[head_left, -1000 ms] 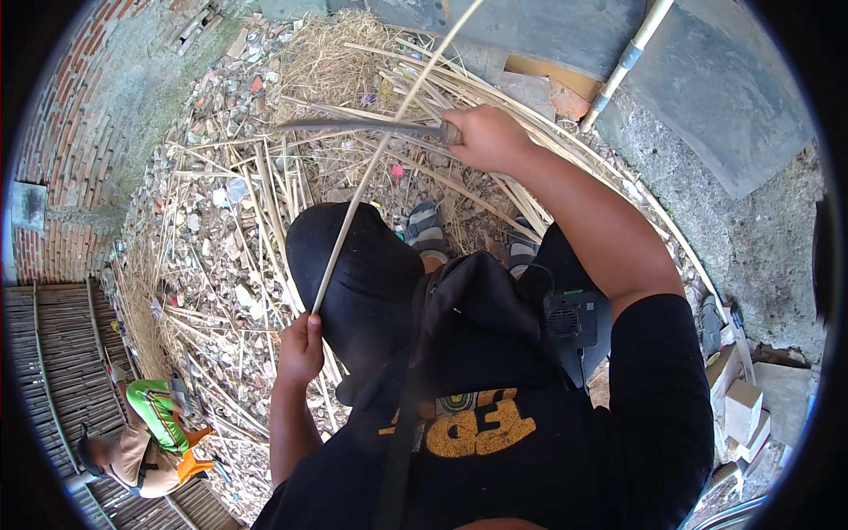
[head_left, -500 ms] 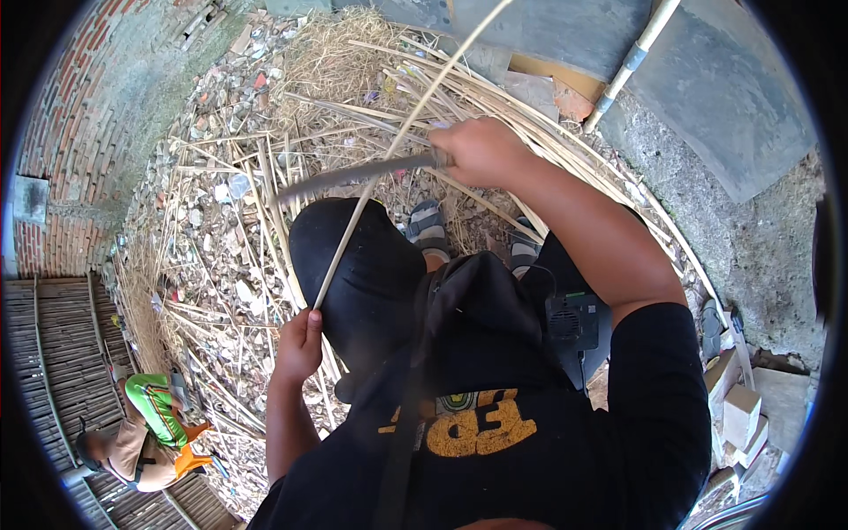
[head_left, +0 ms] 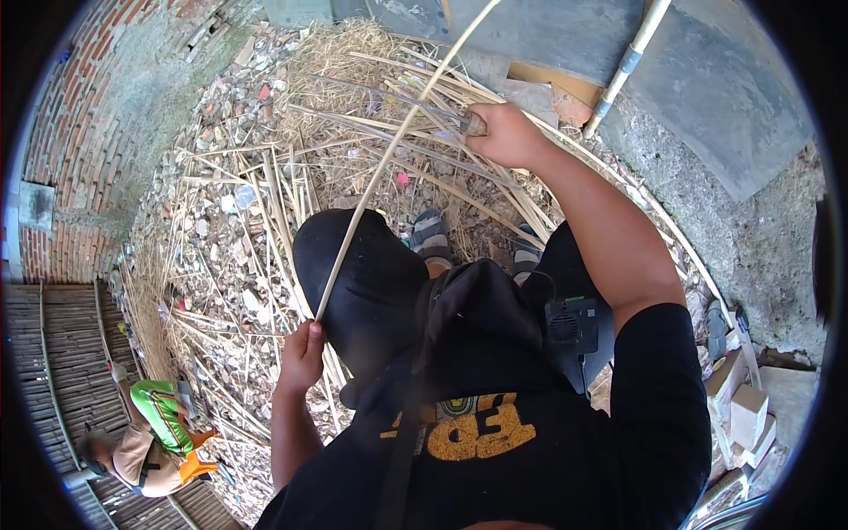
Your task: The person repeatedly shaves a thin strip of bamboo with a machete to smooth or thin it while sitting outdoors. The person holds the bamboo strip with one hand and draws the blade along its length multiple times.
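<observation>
Beside right edge, pale cardboard boxes (head_left: 740, 402), left hand (head_left: 303, 355) gripping cane (head_left: 389, 159)

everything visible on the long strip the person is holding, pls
The bamboo strip is a long, thin, pale tan sliver, looking like split bamboo or cane. It runs diagonally from the left hand, which grips its lower end, up and right past the top edge of the picture, bowing slightly. It passes over the black cap. Near the right hand it crosses a knife with a grey blade; whether blade and strip touch cannot be told. Similar strips litter the ground.
</observation>
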Available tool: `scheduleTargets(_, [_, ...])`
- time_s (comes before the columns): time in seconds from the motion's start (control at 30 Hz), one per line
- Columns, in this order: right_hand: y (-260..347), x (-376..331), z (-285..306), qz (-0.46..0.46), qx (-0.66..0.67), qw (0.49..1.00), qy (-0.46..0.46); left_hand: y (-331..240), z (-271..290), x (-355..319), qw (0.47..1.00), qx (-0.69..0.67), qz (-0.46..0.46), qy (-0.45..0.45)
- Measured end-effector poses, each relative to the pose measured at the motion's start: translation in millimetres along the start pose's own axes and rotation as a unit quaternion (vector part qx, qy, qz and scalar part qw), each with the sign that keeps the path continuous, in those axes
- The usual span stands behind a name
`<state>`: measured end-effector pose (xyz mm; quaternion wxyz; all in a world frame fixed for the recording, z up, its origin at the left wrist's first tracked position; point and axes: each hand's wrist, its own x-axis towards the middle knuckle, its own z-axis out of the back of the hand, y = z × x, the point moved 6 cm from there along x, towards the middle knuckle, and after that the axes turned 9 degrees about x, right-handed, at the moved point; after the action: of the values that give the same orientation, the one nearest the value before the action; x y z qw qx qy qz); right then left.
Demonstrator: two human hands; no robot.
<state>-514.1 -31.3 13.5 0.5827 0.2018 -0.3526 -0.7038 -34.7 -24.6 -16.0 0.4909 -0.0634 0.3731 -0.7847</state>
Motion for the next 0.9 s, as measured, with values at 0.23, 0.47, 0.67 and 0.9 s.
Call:
scheduleTargets(0.23, [-6,3,-3,0.003,0.120,0.992,-0.023,13,3,-10,1.000,0.000,0.013,-0.001])
scheduleTargets(0.47, [-14,3,-1,-0.028,0.175,0.984,-0.021,22,14,-2,0.998,-0.012,0.045,-0.032])
scheduleTargets(0.67, [-12,7,-7,-0.015,0.278,0.960,-0.023,20,13,-6,0.999,-0.028,0.026,-0.010])
scheduleTargets(0.9, [10,-4,-4,-0.096,0.440,0.893,0.011,18,2,-15,0.986,-0.124,0.087,0.074])
